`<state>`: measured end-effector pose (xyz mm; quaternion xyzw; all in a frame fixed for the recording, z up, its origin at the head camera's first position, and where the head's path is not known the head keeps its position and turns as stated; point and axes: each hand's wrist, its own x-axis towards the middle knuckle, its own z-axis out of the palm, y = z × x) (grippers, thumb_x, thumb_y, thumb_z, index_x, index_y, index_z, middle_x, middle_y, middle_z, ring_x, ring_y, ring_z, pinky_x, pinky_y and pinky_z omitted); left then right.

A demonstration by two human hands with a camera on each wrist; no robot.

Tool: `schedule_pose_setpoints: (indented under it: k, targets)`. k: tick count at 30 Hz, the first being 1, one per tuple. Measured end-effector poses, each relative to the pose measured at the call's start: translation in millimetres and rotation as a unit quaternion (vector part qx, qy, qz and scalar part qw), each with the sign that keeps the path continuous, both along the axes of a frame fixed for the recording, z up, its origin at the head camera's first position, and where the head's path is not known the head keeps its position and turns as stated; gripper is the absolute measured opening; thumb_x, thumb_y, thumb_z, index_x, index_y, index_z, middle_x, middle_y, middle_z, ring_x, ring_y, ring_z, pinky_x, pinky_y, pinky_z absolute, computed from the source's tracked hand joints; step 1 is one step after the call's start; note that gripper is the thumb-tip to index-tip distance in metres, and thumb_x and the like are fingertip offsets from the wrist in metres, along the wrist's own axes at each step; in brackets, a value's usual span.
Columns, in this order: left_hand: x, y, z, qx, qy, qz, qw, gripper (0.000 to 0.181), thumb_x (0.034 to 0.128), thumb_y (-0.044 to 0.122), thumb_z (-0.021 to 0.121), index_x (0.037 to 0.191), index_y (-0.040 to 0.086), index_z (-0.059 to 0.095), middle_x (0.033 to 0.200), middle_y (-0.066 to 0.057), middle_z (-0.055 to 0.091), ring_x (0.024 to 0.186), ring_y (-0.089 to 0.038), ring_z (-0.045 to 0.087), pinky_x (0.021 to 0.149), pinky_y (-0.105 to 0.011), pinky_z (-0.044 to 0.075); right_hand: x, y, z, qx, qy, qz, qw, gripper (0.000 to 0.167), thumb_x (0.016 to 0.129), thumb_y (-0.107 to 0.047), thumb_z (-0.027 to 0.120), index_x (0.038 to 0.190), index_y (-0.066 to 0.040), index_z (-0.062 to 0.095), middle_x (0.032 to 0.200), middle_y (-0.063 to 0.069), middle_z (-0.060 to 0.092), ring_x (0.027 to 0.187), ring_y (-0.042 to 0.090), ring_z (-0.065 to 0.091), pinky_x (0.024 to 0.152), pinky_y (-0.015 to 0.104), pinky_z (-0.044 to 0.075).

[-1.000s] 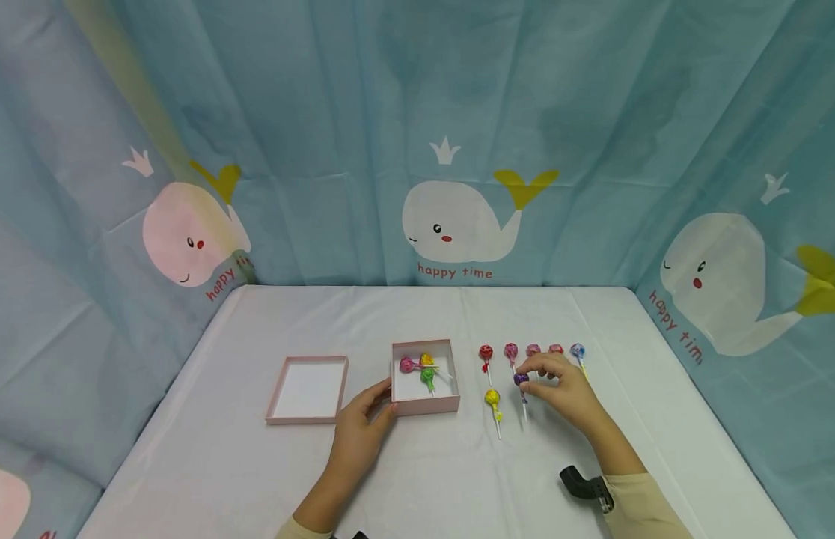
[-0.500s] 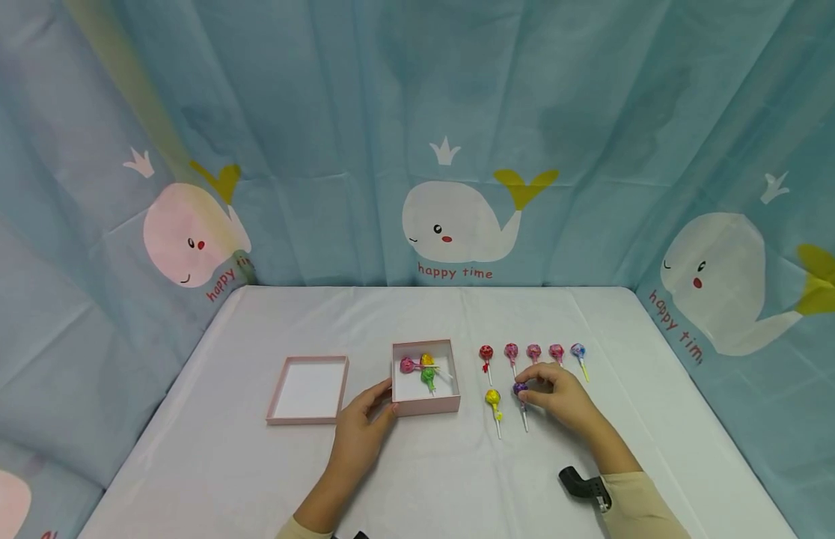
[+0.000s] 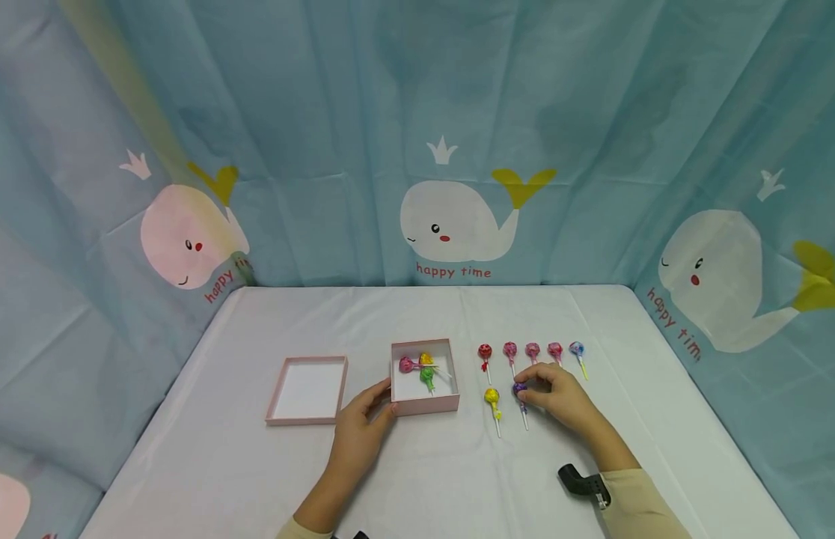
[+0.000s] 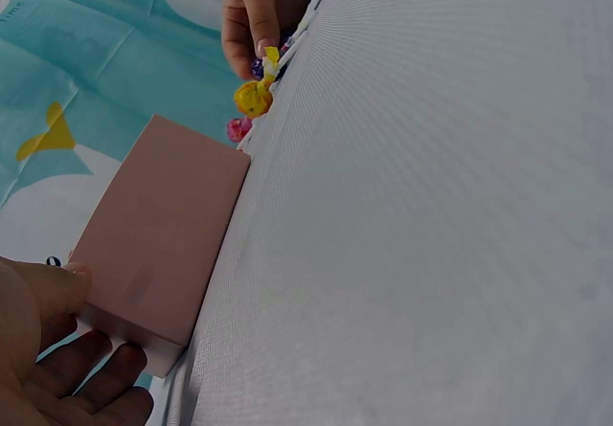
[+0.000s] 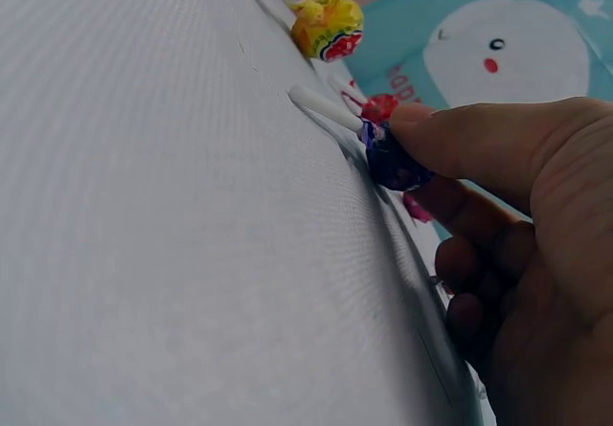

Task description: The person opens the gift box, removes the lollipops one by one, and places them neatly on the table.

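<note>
My right hand (image 3: pixel 560 395) pinches the head of a purple lollipop (image 5: pixel 391 158) between thumb and fingers, low over the table; its white stick points toward me. My left hand (image 3: pixel 361 430) grips the near left corner of an open pink box (image 3: pixel 427 406), thumb on the front wall, fingers at the left side. Inside lie a pink lollipop (image 3: pixel 407 364), a green lollipop (image 3: pixel 427 376) and a partly covered yellow-orange one. A yellow lollipop (image 3: pixel 491 397) lies left of the purple one.
Behind the right hand runs a row of lollipops, from a red one (image 3: pixel 485 352) to a blue one (image 3: pixel 577 349), some sticks hidden by the hand. The box's shallow pink lid (image 3: pixel 306 421) lies left of the left hand. A whale-print curtain (image 3: pixel 323 224) borders the white table.
My right hand has come slightly toward me and down with the purple lollipop, then stayed nearly still. The left hand keeps its place on the box.
</note>
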<state>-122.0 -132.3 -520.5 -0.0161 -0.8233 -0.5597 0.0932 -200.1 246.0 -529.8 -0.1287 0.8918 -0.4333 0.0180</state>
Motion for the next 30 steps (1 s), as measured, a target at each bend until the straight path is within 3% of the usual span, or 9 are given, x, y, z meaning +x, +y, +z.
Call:
schedule_pose_setpoints:
  k: [13,30]
  targets:
    - [-0.2,-0.2,-2.4,0.001,0.01,-0.001,1.0,0.052,0.0921,0.018,0.078,0.14,0.009,0.062,0.137,-0.009,0.066,0.133,-0.024,0.059,0.11,-0.035,0.049,0.3,-0.5,-0.2,-0.004,0.01,0.014,0.9998,0.022,0.086,-0.02,0.084,0.104,-0.027,0.076,0.111,-0.01,0.07,0.105,0.016,0.059,0.091,0.027,0.052]
    - [-0.9,-0.2,-1.9,0.006,-0.004,0.0,1.0,0.049,0.0937,0.017,0.077,0.141,0.011,0.062,0.137,-0.001,0.066,0.133,-0.016,0.058,0.111,-0.029,0.048,0.8,0.6,0.0,0.007,0.009,0.006,0.9999,0.022,0.086,-0.02,0.084,0.104,-0.027,0.076,0.111,-0.009,0.07,0.105,0.016,0.06,0.092,0.028,0.052]
